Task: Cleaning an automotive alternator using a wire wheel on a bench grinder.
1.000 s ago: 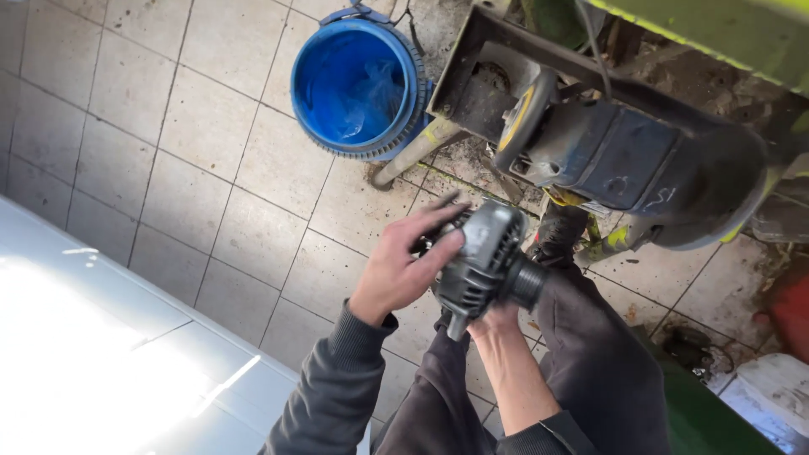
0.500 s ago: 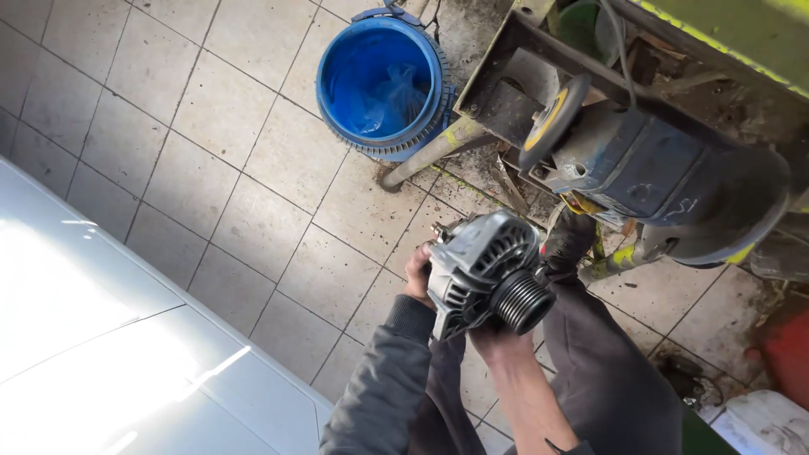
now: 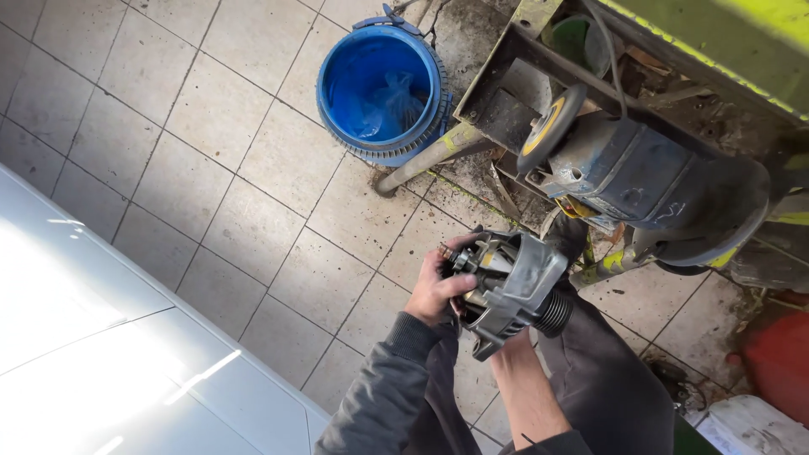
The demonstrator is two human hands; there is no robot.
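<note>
Item held: one alternator (image 3: 510, 291), grey cast-metal housing with copper windings visible through its openings and a ribbed pulley at its lower right end, positioned in the lower centre of the frame, off the floor, above the person's dark trousers (image 3: 602, 379). Left hand (image 3: 438, 286): grey sleeve to the wrist, fingers curled and pressed against the alternator's left end, thumb lying across the exposed inner parts. Right hand (image 3: 497, 337): bare forearm rising from the bottom edge, hand under the housing and mostly hidden by it; finger state cannot be told, though it bears the unit from below. Surroundings: beige tiled floor (image 3: 211, 160) across the left and centre; blue plastic bucket (image 3: 379, 80) at upper centre, a crumpled blue bag inside; bench grinder (image 3: 640, 181), blue-grey body with a yellow-centred wheel, at upper right on a grimy metal stand (image 3: 497, 93); pale glossy panel (image 3: 93, 345) filling the lower left; red object (image 3: 779, 362) at the right edge.
</note>
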